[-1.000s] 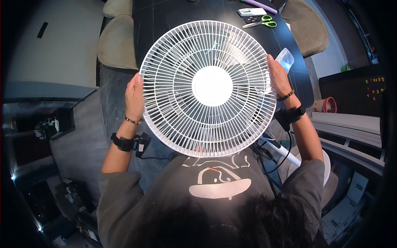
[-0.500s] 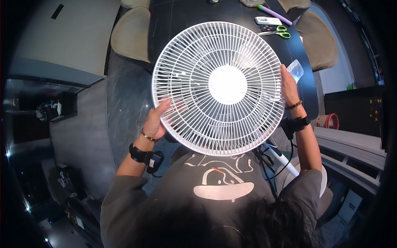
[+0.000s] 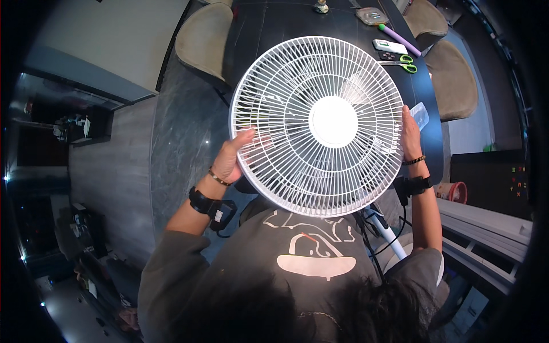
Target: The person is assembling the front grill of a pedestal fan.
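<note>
Between my two hands I hold up a round white fan grille [image 3: 333, 121], with a solid disc at its centre and thin spokes fanning out to the rim. My left hand [image 3: 231, 160] grips the lower left of the rim, thumb over the front and fingers behind, partly seen through the spokes. On the opposite side my right hand [image 3: 409, 137] clasps the right edge, its fingers mostly hidden. Behind the grille, the spokes blur whatever lies there.
A dark table [image 3: 269, 23] reaches away behind the grille. On its right lie green-handled scissors [image 3: 407, 64], a white device [image 3: 390, 46], a purple stick [image 3: 403, 41] and a clear bag [image 3: 420, 116]. Chairs [image 3: 207, 40] flank it. A white pole [image 3: 389, 233] stands low on my right.
The grille and both hands sit slightly further right and lower in the picture. The table and chairs have shifted the same way, as the view turned. Both hands keep their hold.
</note>
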The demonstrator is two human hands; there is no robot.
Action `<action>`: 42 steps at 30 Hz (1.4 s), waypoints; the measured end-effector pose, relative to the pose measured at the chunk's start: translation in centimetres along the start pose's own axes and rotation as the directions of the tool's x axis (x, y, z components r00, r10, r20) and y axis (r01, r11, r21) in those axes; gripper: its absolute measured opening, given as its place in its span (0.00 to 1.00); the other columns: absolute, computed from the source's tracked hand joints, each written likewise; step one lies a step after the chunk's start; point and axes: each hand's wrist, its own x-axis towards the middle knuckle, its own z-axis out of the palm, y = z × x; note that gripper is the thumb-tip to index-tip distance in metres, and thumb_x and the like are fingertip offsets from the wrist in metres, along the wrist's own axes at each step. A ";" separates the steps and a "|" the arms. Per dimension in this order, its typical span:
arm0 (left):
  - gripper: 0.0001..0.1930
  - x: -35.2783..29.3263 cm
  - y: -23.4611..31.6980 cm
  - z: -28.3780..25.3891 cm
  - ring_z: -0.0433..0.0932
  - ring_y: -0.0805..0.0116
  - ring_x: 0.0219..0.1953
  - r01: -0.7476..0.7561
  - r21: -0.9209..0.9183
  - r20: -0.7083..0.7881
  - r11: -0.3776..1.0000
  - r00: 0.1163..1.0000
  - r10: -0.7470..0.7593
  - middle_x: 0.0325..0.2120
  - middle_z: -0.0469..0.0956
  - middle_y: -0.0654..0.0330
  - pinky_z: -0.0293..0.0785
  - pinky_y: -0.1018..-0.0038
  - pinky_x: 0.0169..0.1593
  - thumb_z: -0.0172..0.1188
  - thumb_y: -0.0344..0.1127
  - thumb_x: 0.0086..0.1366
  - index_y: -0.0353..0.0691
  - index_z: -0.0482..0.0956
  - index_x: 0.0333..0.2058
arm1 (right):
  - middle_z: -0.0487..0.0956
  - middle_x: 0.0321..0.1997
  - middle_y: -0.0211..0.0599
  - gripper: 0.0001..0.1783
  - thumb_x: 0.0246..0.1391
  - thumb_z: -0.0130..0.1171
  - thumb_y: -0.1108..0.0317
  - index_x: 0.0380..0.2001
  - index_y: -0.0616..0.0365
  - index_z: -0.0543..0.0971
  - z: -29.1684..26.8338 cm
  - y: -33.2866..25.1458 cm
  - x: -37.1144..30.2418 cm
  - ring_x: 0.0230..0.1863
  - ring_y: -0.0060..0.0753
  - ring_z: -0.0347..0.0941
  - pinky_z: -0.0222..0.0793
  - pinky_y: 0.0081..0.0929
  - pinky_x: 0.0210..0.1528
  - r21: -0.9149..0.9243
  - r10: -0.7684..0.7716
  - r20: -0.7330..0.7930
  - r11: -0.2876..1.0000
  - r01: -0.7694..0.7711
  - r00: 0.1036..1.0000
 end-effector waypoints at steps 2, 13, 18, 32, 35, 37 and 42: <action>0.22 0.1 0.0 -0.2 0.73 0.62 0.46 0.003 0.013 -0.001 1.000 1.000 -0.003 0.44 0.72 0.50 0.69 0.68 0.52 0.55 0.38 0.59 0.32 0.66 0.49 | 0.77 0.29 0.33 0.32 0.62 0.34 0.47 0.35 0.67 0.76 -0.3 0.4 0.1 0.28 0.22 0.69 0.64 0.18 0.34 -0.012 -0.006 0.017 1.000 0.006 1.000; 0.22 0.4 -0.1 -0.1 0.73 0.63 0.46 -0.013 -0.007 0.068 1.000 0.998 0.014 0.45 0.72 0.52 0.69 0.68 0.52 0.54 0.38 0.60 0.32 0.66 0.50 | 0.71 0.48 0.36 0.27 0.61 0.39 0.50 0.52 0.62 0.63 -1.0 0.3 -5.7 0.46 0.25 0.68 0.64 0.23 0.49 0.238 0.141 0.249 0.950 -0.201 0.958; 0.21 0.6 0.1 0.2 0.73 0.63 0.45 -0.008 -0.016 0.073 1.000 0.997 0.009 0.44 0.73 0.51 0.69 0.69 0.51 0.53 0.38 0.60 0.32 0.67 0.49 | 0.67 0.54 0.40 0.30 0.58 0.46 0.53 0.57 0.61 0.58 -0.9 0.7 -9.3 0.52 0.31 0.67 0.64 0.29 0.54 0.490 0.243 0.374 0.768 -0.413 0.895; 0.20 1.3 -0.1 0.8 0.74 0.59 0.43 -0.033 -0.031 0.044 0.999 0.998 0.034 0.42 0.74 0.48 0.71 0.66 0.50 0.54 0.39 0.60 0.31 0.68 0.47 | 0.75 0.41 0.44 0.22 0.54 0.53 0.59 0.47 0.62 0.67 2.0 1.8 -9.7 0.40 0.34 0.75 0.76 0.29 0.41 0.801 0.231 0.163 0.536 -0.266 0.959; 0.20 1.3 -0.1 1.3 0.75 0.61 0.42 -0.043 -0.037 0.012 0.998 0.999 0.043 0.40 0.74 0.51 0.71 0.67 0.49 0.55 0.42 0.59 0.33 0.69 0.44 | 0.75 0.42 0.46 0.22 0.56 0.50 0.59 0.48 0.63 0.66 2.2 0.3 -9.6 0.40 0.36 0.75 0.77 0.30 0.41 0.809 0.230 0.193 0.512 -0.287 0.954; 0.21 1.3 0.1 1.3 0.74 0.60 0.42 -0.078 -0.058 -0.009 0.995 0.997 0.078 0.42 0.73 0.50 0.72 0.66 0.49 0.55 0.43 0.59 0.33 0.69 0.45 | 0.75 0.42 0.46 0.21 0.55 0.52 0.61 0.47 0.62 0.66 2.0 -0.3 -9.1 0.40 0.37 0.75 0.77 0.30 0.40 0.795 0.248 0.203 0.523 -0.308 0.947; 0.20 1.8 0.1 1.8 0.77 0.62 0.37 -0.164 -0.066 -0.022 0.984 0.986 0.163 0.37 0.76 0.52 0.75 0.67 0.44 0.55 0.43 0.60 0.34 0.69 0.45 | 0.75 0.42 0.44 0.19 0.53 0.54 0.64 0.46 0.61 0.67 2.1 0.3 -8.7 0.39 0.34 0.76 0.78 0.29 0.39 0.828 0.205 0.161 0.504 -0.245 0.965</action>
